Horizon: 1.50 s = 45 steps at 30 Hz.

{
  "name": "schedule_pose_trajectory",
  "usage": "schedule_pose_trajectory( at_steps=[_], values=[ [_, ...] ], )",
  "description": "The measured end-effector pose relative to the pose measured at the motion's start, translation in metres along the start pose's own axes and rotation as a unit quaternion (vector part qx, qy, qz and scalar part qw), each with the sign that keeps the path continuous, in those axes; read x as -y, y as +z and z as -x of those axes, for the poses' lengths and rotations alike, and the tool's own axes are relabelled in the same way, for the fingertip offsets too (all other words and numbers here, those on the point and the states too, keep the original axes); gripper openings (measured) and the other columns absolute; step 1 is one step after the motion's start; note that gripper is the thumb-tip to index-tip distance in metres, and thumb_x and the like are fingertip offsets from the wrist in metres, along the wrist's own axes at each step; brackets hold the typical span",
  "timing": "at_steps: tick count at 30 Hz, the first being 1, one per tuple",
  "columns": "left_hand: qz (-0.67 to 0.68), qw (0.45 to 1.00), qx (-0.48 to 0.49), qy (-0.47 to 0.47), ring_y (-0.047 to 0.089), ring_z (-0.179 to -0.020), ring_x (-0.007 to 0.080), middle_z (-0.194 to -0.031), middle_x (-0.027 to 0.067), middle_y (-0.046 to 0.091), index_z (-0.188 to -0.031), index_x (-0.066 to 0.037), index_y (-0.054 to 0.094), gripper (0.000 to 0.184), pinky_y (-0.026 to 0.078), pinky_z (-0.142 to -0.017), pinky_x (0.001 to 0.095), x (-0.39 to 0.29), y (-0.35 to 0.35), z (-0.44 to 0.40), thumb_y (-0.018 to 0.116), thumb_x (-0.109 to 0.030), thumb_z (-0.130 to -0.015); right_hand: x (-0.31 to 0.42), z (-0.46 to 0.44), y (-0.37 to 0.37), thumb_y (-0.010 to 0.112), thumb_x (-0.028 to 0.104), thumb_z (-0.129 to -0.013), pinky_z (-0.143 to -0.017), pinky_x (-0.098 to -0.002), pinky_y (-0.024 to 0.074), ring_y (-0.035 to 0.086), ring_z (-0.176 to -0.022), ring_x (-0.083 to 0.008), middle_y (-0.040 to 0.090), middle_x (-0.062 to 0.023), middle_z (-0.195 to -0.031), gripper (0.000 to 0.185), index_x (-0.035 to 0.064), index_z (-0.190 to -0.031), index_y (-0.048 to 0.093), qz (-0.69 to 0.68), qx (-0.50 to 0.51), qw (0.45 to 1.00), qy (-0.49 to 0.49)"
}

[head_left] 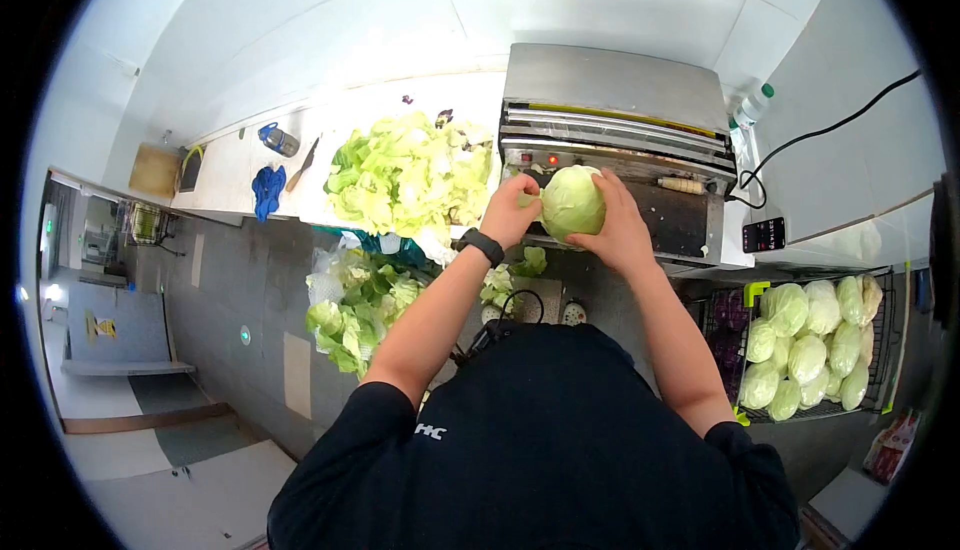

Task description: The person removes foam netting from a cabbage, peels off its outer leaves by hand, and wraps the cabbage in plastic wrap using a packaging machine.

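Note:
A round pale green cabbage (573,204) is held up in front of the wrapping machine (610,90). My right hand (622,228) curves around its right side, with the thumb underneath and the fingers near the top. At its left edge, my left hand (512,212) pinches an outer leaf, fingers closed; a black band (484,246) circles that wrist. Loose cabbage leaves (410,175) lie piled on the white counter left of the machine. Below, more leaves (360,305) fill a plastic-lined container beside my left forearm.
On the right, a black crate (888,350) holds several wrapped cabbages (808,358). A phone (764,236), a bottle (754,106) and a black cable (830,128) are near the machine. Left along the counter lie a knife (303,165), a blue cloth (268,192) and another bottle (279,140).

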<state>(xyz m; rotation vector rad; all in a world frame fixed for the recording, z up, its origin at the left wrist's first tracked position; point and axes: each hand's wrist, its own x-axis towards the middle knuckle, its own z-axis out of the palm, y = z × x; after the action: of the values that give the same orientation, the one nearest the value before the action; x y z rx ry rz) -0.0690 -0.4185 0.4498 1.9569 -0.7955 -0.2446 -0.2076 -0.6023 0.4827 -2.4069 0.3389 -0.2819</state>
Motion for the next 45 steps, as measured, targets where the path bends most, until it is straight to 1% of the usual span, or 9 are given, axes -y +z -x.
schedule_pose_trajectory(
  at_steps=[7,14,22,31,33,34,40,43,45],
  values=[
    [-0.062,0.998,-0.022,0.023,0.060,-0.099,0.0291,-0.101,0.0124,0.061,-0.101,-0.003,0.063,0.022,0.049,-0.090,0.0366,-0.003,0.000,0.007,0.064,-0.002,-0.078,-0.001,0.001,-0.003,0.091,0.028,-0.061,-0.110,-0.0452,0.0416,0.043,-0.137,-0.0371,0.036,-0.0155,-0.155,0.103,0.0160,-0.148,0.038,0.003,0.005,1.000,-0.028],
    [0.048,0.998,-0.003,-0.033,0.058,-0.095,0.0224,-0.093,0.0086,0.059,-0.094,-0.004,0.059,0.014,0.047,-0.085,0.0326,0.015,0.006,-0.001,0.066,-0.005,-0.082,-0.007,0.005,-0.005,0.090,0.029,-0.064,-0.111,-0.0458,0.0412,0.041,-0.138,-0.0377,0.032,-0.0145,-0.157,0.096,0.0248,-0.148,0.043,-0.025,0.013,0.999,-0.036],
    [0.004,0.999,-0.029,-0.041,0.058,-0.087,0.0216,-0.086,0.0069,0.058,-0.088,-0.004,0.054,0.013,0.047,-0.083,0.0321,0.016,0.005,-0.005,0.066,-0.007,-0.082,-0.043,0.009,-0.008,0.091,0.026,-0.062,-0.114,-0.0442,0.0378,0.037,-0.142,-0.0374,0.032,-0.0177,-0.156,0.101,0.0167,-0.147,0.038,-0.112,-0.010,0.994,-0.016],
    [0.013,0.996,-0.001,-0.093,0.063,-0.100,0.0199,-0.100,0.0104,0.066,-0.122,-0.006,0.055,0.038,0.050,-0.086,0.0345,0.009,0.023,-0.006,0.068,-0.018,-0.088,-0.038,0.012,-0.002,0.093,0.032,-0.056,-0.115,-0.0453,0.0357,0.034,-0.143,-0.0393,0.030,-0.0218,-0.156,0.111,0.0107,-0.147,0.034,-0.092,-0.041,0.995,0.012],
    [0.066,0.991,0.024,-0.117,0.067,-0.095,0.0282,-0.101,0.0177,0.069,-0.120,-0.005,0.057,0.041,0.052,-0.082,0.0386,0.005,0.029,-0.008,0.068,-0.025,-0.086,-0.023,0.013,-0.006,0.093,0.033,-0.056,-0.115,-0.0460,0.0361,0.033,-0.143,-0.0400,0.028,-0.0215,-0.156,0.112,0.0108,-0.148,0.033,-0.081,-0.049,0.996,-0.001],
    [0.057,0.993,0.000,-0.105,0.068,-0.090,0.0337,-0.096,0.0187,0.069,-0.116,-0.005,0.058,0.034,0.052,-0.080,0.0407,0.002,0.033,-0.007,0.067,-0.021,-0.087,-0.006,0.016,-0.013,0.092,0.032,-0.057,-0.114,-0.0464,0.0368,0.034,-0.142,-0.0403,0.028,-0.0206,-0.156,0.110,0.0114,-0.148,0.033,-0.065,-0.059,0.996,0.019],
    [-0.066,0.997,-0.006,-0.027,0.066,-0.087,0.0366,-0.091,0.0174,0.069,-0.102,-0.005,0.061,0.016,0.052,-0.076,0.0384,0.017,0.027,-0.007,0.062,-0.012,-0.089,-0.012,0.012,-0.014,0.090,0.031,-0.058,-0.113,-0.0471,0.0389,0.039,-0.138,-0.0404,0.032,-0.0186,-0.154,0.105,0.0152,-0.147,0.037,0.008,-0.027,1.000,0.003],
    [-0.030,0.976,-0.110,-0.183,0.067,-0.074,0.0295,-0.084,0.0179,0.069,-0.104,-0.005,0.061,0.017,0.052,-0.068,0.0400,0.066,-0.003,-0.011,0.063,-0.016,-0.091,-0.026,0.009,-0.023,0.090,0.025,-0.057,-0.115,-0.0447,0.0358,0.037,-0.141,-0.0383,0.034,-0.0184,-0.153,0.106,0.0140,-0.148,0.037,-0.043,-0.017,0.999,0.002],
    [-0.119,0.966,-0.156,-0.168,0.067,-0.074,0.0262,-0.085,0.0198,0.069,-0.112,-0.006,0.061,0.026,0.052,-0.067,0.0398,0.048,-0.051,0.008,0.065,-0.020,-0.091,-0.028,0.007,-0.029,0.091,0.025,-0.056,-0.113,-0.0467,0.0386,0.039,-0.138,-0.0401,0.034,-0.0185,-0.152,0.105,0.0160,-0.146,0.038,-0.070,-0.004,0.997,0.014]
  ],
)
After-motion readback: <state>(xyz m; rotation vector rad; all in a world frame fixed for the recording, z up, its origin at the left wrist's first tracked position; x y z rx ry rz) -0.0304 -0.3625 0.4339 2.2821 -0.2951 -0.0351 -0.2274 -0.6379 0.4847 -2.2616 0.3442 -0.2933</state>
